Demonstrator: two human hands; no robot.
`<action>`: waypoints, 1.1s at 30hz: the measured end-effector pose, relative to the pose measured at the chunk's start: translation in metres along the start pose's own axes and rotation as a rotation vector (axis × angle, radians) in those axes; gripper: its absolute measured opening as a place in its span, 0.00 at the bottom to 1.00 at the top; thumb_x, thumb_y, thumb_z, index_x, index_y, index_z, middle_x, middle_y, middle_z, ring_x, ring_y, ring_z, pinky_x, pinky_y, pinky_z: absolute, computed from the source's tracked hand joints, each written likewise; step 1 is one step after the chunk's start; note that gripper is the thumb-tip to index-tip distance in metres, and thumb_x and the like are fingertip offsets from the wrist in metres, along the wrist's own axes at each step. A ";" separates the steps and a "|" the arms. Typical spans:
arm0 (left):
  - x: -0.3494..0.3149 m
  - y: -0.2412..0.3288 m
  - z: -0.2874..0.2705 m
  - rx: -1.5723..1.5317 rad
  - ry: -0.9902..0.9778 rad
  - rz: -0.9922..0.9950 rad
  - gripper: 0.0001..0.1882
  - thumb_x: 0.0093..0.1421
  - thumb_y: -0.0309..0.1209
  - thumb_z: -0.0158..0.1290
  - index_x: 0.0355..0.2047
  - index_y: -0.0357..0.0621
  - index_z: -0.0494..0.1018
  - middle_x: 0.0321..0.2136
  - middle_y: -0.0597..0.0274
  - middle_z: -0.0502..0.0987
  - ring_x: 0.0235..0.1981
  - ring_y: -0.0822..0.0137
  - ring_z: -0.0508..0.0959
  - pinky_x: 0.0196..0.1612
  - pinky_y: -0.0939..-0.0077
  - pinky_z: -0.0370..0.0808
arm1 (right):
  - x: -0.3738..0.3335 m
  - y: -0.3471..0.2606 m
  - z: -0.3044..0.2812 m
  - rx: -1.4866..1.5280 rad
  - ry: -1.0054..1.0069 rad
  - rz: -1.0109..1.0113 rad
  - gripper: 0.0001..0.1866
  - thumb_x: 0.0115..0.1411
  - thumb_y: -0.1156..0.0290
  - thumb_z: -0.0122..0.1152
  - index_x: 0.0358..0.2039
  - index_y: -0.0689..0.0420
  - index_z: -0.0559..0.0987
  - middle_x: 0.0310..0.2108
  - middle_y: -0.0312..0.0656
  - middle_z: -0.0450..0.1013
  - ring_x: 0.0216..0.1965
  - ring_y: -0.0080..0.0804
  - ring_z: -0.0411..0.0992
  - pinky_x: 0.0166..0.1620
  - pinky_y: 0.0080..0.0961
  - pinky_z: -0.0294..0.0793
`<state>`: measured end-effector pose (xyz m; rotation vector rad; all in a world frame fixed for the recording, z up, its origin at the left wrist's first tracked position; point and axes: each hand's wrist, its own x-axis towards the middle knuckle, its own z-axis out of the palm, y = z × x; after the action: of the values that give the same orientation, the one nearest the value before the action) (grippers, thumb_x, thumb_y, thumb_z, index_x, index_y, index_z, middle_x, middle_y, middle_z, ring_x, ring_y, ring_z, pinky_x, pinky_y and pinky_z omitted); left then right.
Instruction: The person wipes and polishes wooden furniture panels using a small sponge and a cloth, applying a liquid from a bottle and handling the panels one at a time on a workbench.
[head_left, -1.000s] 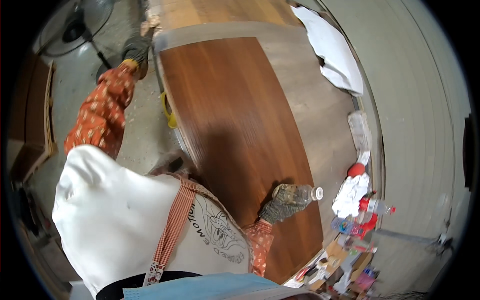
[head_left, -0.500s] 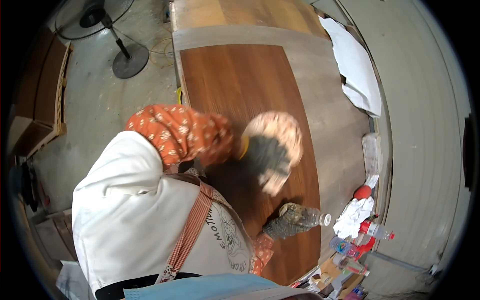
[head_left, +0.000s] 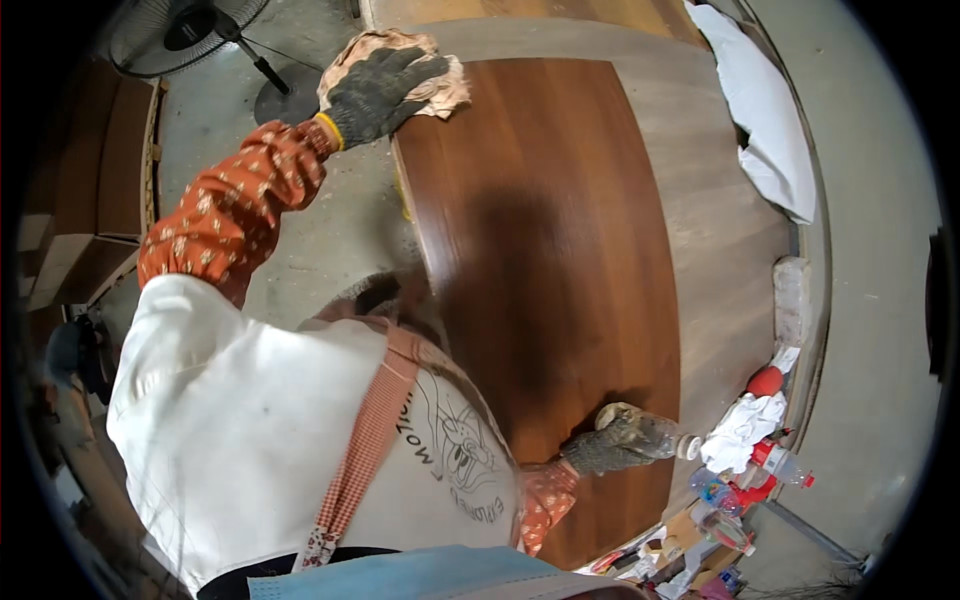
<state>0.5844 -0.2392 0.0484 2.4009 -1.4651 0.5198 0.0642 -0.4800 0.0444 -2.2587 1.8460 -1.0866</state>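
My left hand (head_left: 380, 98), in a dark grey knit glove, holds a crumpled pale pink cloth (head_left: 445, 92) at the far left corner of a brown wood-grain board (head_left: 600, 270). Its fingers lie stretched over the cloth, which partly overhangs the board's edge. Low on the right, my right hand (head_left: 612, 448), in a grey glove with a worn, light patch, is closed round a clear plastic bottle (head_left: 657, 437). The bottle lies on its side, its white cap pointing right. A dark shadow covers the middle of the board.
A greyish wood surface (head_left: 715, 200) lies under the board. On the right are a white sheet (head_left: 765, 110), crumpled white paper (head_left: 745, 432), a red ball-like thing (head_left: 765, 381) and several bottles (head_left: 722, 527). A standing fan (head_left: 190, 30) and stacked brown panels (head_left: 105, 150) stand left.
My left hand has swept the cloth from the board's middle to its far left corner. The right hand still grips the bottle. The whole view has shifted a little.
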 end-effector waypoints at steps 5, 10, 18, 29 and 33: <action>-0.015 -0.032 -0.038 -0.171 -0.008 -0.104 0.22 0.63 0.42 0.48 0.54 0.47 0.67 0.54 0.49 0.69 0.55 0.50 0.68 0.57 0.62 0.65 | -0.002 0.048 0.019 -0.046 -0.007 -0.098 0.30 0.65 0.62 0.49 0.62 0.64 0.56 0.58 0.56 0.59 0.56 0.53 0.62 0.60 0.42 0.63; -0.045 -0.109 -0.023 -0.029 0.077 -0.430 0.21 0.68 0.45 0.34 0.55 0.53 0.66 0.54 0.52 0.67 0.52 0.52 0.70 0.55 0.63 0.67 | 0.002 0.013 -0.009 -1.073 0.143 -0.544 0.27 0.62 0.61 0.53 0.56 0.63 0.63 0.52 0.53 0.66 0.51 0.46 0.68 0.57 0.41 0.69; -0.054 0.126 -0.020 -0.204 0.112 0.087 0.21 0.63 0.43 0.42 0.54 0.54 0.66 0.51 0.56 0.69 0.52 0.52 0.70 0.52 0.57 0.68 | 0.001 -0.013 -0.005 -0.787 0.155 -0.408 0.36 0.60 0.60 0.56 0.60 0.69 0.55 0.58 0.59 0.57 0.58 0.54 0.60 0.60 0.40 0.63; -0.043 0.257 -0.025 -0.473 -0.270 0.738 0.32 0.52 0.48 0.55 0.57 0.63 0.64 0.56 0.55 0.64 0.52 0.54 0.69 0.45 0.51 0.70 | -0.015 -0.028 -0.017 -0.823 0.252 -0.435 0.28 0.60 0.64 0.55 0.58 0.64 0.63 0.58 0.51 0.61 0.59 0.47 0.60 0.63 0.39 0.57; -0.011 0.194 0.000 -0.367 -0.078 0.604 0.32 0.53 0.52 0.53 0.58 0.59 0.64 0.55 0.55 0.65 0.53 0.52 0.68 0.47 0.52 0.69 | -0.046 -0.028 -0.040 -0.161 0.191 -0.177 0.27 0.60 0.66 0.55 0.58 0.63 0.62 0.57 0.53 0.61 0.58 0.48 0.61 0.62 0.39 0.59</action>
<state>0.4065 -0.3176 0.0533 1.7004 -2.1126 0.2427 0.0646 -0.4163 0.0645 -2.5317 1.8940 -1.2622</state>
